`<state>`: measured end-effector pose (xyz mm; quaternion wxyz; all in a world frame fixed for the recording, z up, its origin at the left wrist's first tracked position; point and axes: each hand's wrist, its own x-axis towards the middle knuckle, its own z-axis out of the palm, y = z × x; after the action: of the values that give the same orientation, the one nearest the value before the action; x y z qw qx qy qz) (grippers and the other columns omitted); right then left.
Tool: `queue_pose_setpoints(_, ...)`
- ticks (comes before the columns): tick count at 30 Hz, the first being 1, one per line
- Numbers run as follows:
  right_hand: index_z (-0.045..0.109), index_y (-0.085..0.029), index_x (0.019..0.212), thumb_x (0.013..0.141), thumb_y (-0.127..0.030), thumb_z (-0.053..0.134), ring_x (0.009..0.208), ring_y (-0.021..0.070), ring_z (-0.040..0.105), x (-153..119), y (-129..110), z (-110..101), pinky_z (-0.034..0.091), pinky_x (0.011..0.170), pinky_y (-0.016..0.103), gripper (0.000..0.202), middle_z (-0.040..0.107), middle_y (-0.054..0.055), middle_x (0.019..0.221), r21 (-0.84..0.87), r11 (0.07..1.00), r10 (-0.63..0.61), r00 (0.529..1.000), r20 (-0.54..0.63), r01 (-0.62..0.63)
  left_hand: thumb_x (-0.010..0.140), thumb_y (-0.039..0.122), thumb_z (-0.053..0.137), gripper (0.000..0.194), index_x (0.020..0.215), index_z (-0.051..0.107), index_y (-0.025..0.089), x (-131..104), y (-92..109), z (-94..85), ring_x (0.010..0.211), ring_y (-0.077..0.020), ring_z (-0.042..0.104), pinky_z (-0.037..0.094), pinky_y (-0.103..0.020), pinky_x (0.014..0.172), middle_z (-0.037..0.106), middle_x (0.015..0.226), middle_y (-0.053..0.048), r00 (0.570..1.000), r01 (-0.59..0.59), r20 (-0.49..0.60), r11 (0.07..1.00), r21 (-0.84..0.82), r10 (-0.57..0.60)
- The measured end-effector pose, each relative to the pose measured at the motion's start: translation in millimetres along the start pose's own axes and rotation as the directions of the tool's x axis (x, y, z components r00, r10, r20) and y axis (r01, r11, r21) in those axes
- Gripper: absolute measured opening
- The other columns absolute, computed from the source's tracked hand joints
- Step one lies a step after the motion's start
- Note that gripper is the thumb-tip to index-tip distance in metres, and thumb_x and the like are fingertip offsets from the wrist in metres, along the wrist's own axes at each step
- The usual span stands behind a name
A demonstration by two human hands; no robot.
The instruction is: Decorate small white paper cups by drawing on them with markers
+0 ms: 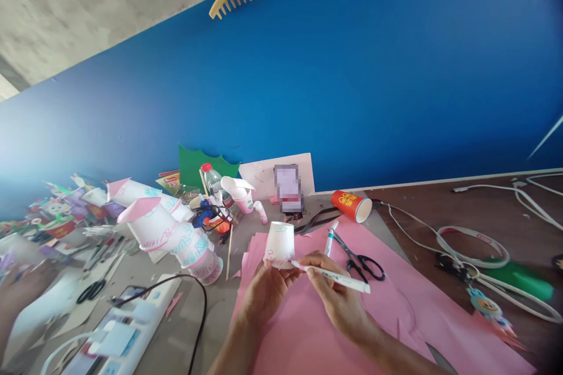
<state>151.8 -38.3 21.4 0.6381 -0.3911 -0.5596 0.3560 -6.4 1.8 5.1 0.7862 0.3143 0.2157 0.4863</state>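
My left hand (263, 292) is closed round the lower part of a white paper cup (280, 240), which is upside down with its wide rim towards me. Pink marks run along the cup near that rim. A white marker (345, 280) with a pink tip is gripped in my right hand (338, 303), its tip at the cup's lower right side. Beneath both hands lies pink paper (294, 340). Just beyond my right hand rest a second marker (329, 239) with a teal band and a pair of black-handled scissors (358, 261).
Decorated paper cups (152, 225) are stacked into towers with pink cone tops on the left. A power strip (125, 337) with a black cable is nearer. A red cup (352, 206) lies behind the paper. At far left is another person's blurred arm (26, 287).
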Motion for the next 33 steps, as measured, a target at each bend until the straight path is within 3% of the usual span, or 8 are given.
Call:
queue_pose_setpoints(8, 0.071, -0.021, 0.087, 0.095, -0.036, 0.051, 0.075, 0.0204, 0.064, -3, 4, 0, 0.049, 0.064, 0.03, 0.026, 0.069, 0.005, 0.082, 0.012, 0.998, 0.058, 0.996, 0.068, -0.059, 0.079, 0.042, 0.073, 0.043, 0.114, 0.068, 0.019, 0, -1, 3.9, 0.092, -0.0236, 0.069, 0.044, -0.039, 0.095, 0.077, 0.098, -0.007, 0.999, -0.03, -0.016, 0.999, -0.018, 0.03)
queue_pose_setpoints(16, 0.072, -0.025, 0.09, 0.094, -0.043, 0.053, 0.071, 0.0188, 0.06, -4, 3, 0, 0.048, 0.061, 0.028, 0.026, 0.066, 0.004, 0.08, 0.146, 0.985, 0.086, 0.996, 0.01, -0.087, 0.081, 0.041, 0.071, 0.035, 0.106, 0.072, 0.017, 0, 0, 3.8, 0.092, -0.0229, 0.069, 0.048, -0.036, 0.087, 0.077, 0.103, -0.009, 1.0, 0.001, 0.022, 1.0, -0.031, 0.0)
queue_pose_setpoints(22, 0.073, -0.024, 0.092, 0.095, -0.045, 0.052, 0.071, 0.0191, 0.061, -2, -1, 0, 0.05, 0.065, 0.029, 0.029, 0.068, 0.005, 0.084, 0.143, 0.986, 0.079, 0.996, 0.039, -0.083, 0.081, 0.042, 0.071, 0.04, 0.112, 0.069, 0.016, 1, 0, 2.9, 0.092, -0.023, 0.069, 0.047, -0.036, 0.086, 0.077, 0.1, -0.009, 1.0, 0.006, 0.026, 0.999, -0.036, -0.005)
queue_pose_setpoints(33, 0.072, -0.026, 0.094, 0.095, -0.035, 0.054, 0.078, 0.0183, 0.063, -2, -6, 1, 0.054, 0.069, 0.027, 0.02, 0.069, 0.004, 0.086, 0.116, 0.993, -0.006, 1.0, 0.027, 0.003, 0.076, 0.042, 0.076, 0.044, 0.111, 0.07, 0.016, 1, -1, 1.3, 0.092, -0.0237, 0.068, 0.047, -0.036, 0.086, 0.078, 0.098, -0.01, 1.0, 0.014, -0.018, 0.998, -0.065, -0.015)
